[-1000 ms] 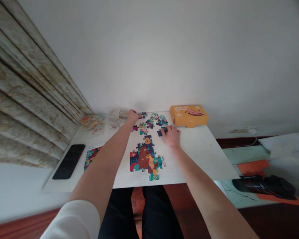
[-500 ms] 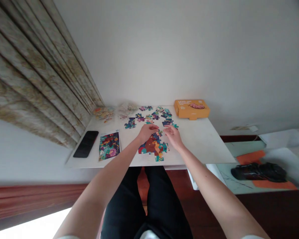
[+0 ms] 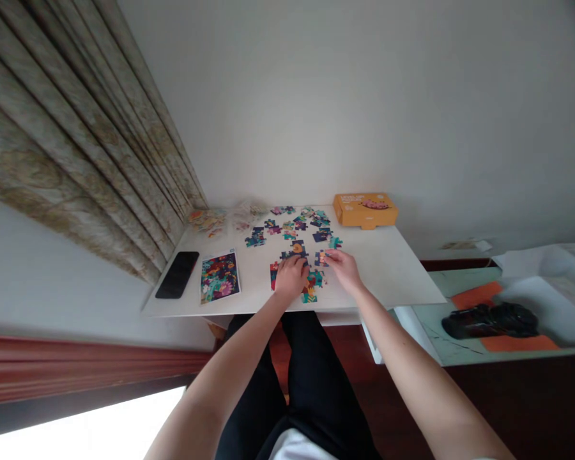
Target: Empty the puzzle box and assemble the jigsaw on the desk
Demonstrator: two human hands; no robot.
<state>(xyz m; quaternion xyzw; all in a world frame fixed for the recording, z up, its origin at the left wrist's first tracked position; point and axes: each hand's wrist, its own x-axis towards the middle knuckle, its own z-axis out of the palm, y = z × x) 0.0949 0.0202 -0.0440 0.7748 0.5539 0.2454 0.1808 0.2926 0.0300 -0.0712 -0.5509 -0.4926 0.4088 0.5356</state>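
My left hand (image 3: 291,276) lies over the partly joined jigsaw puzzle (image 3: 295,249), its fingers stretched out on the surface and covering the middle of it. Just right of the puzzle, my right hand (image 3: 345,268) pinches a small jigsaw piece (image 3: 321,258) between thumb and fingers. A narrow gap separates that piece from the joined part. Loose jigsaw pieces (image 3: 322,234) are scattered beyond both hands. Left of the puzzle lies a printed picture card (image 3: 220,276) in matching colours.
A black phone (image 3: 177,275) rests at the left of the white table (image 3: 388,268). Clear plastic bags (image 3: 244,214) with pieces lie at the back left. An orange puzzle box (image 3: 365,211) stands at the back right. A low side table (image 3: 441,294) holds a dark object (image 3: 489,321).
My left hand has come down onto the joined puzzle. My right hand has moved slightly right and lower, with a jigsaw piece now visible in its fingers. The view has shifted a little.
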